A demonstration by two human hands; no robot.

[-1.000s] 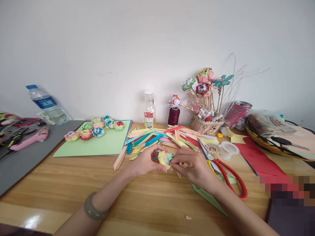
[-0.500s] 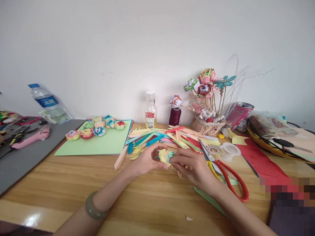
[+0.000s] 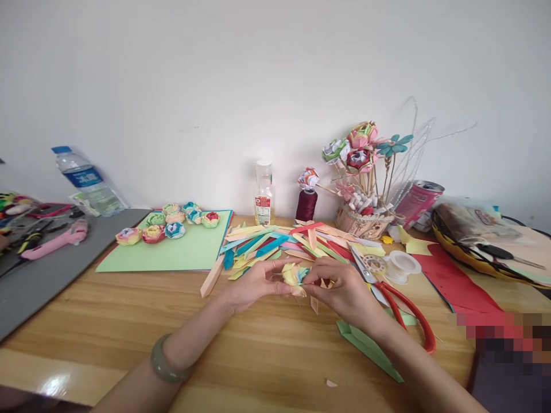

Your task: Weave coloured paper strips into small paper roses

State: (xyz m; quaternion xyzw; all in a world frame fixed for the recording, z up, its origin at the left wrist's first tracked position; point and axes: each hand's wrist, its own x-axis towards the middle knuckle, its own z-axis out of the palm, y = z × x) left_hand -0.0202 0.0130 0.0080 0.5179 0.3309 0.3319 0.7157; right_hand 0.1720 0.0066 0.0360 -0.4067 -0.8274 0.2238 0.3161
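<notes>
Between my two hands, just above the wooden table, is a small folded paper flower (image 3: 293, 275) in yellow and light blue. My left hand (image 3: 262, 282) grips its left side with thumb and fingers. From the right, my right hand (image 3: 334, 284) pinches the flower's blue edge with thumb and forefinger. Thin thread-like ends show beside the flower, too fine to make out clearly. Right behind my hands lies a loose pile of coloured paper strips (image 3: 262, 244). Scissors with red handles (image 3: 428, 330) lie partly under my right forearm.
Finished paper flowers (image 3: 175, 230) sit on green paper (image 3: 159, 261) at left. A glue bottle (image 3: 264, 198), a maroon thread spool (image 3: 306, 205) and a flower basket (image 3: 364, 223) line the wall. White spools (image 3: 403, 265) and red paper (image 3: 460, 281) lie at right, a pink glue gun (image 3: 58, 241) far left.
Both hands and the flower have shifted slightly right. The right fingers have drawn together into a tighter pinch at the flower's edge, and the forearm now covers more of the scissors.
</notes>
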